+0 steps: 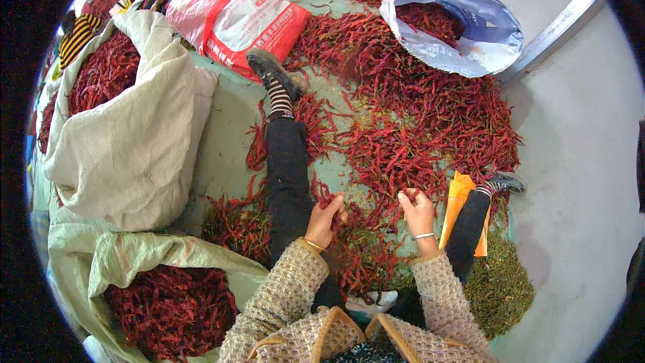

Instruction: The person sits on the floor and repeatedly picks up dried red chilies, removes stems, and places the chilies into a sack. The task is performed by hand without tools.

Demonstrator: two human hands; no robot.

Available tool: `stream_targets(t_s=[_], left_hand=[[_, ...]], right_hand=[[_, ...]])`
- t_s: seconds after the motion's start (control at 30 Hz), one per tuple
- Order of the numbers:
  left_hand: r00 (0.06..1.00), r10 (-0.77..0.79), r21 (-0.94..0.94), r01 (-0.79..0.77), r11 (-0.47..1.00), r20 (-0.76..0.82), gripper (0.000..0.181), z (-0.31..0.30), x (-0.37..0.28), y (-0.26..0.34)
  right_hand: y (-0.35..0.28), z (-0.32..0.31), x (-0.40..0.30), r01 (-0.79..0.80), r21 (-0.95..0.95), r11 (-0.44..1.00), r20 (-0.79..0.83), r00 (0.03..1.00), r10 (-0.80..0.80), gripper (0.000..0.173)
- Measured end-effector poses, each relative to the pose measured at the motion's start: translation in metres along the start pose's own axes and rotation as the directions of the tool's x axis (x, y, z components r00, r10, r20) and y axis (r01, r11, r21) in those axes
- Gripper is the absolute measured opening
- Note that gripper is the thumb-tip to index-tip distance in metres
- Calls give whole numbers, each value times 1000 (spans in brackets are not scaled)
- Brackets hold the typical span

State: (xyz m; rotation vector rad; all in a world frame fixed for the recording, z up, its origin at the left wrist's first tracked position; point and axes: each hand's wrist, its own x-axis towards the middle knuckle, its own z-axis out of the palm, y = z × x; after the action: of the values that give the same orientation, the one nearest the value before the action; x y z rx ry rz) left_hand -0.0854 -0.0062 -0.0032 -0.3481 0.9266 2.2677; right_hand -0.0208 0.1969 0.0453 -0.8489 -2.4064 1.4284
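Observation:
Several dried red chili peppers are held in my left hand [326, 219], with some poking out above the thumb and others below the palm. To the right, my right hand [417, 209] is over the edge of the large chili pile [403, 151], thumb and index finger close together; a bit of red shows at the fingertips, but whether they grip a pepper I cannot tell. Between my legs, under and between the hands, lie loose chilies with green stems [365, 257]. A smaller heap of chilies and stems [239, 227] is beside my outstretched left leg.
A white woven sack [136, 146] and a green woven sack [176, 252] of chilies stand at left. A red-and-white bag [242, 25] lies ahead; a blue-and-white sack [484, 55] stands ahead right. Green stems [499, 287] are heaped right, near an orange sheet [456, 201]. A person [78, 35] is far left.

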Motion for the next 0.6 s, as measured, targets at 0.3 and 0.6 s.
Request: stream_targets(t_s=[0.3,0.6], left_hand=[[905,-326,490,160,857,275,20,8,-22,6],[945,-260,396,165,903,198,17,-3,-10,-2]], right_hand=[[-15,30,-31,-24,85,996,271,962,0,21],[-17,41,-24,87,38,995,279,956,-94,35]])
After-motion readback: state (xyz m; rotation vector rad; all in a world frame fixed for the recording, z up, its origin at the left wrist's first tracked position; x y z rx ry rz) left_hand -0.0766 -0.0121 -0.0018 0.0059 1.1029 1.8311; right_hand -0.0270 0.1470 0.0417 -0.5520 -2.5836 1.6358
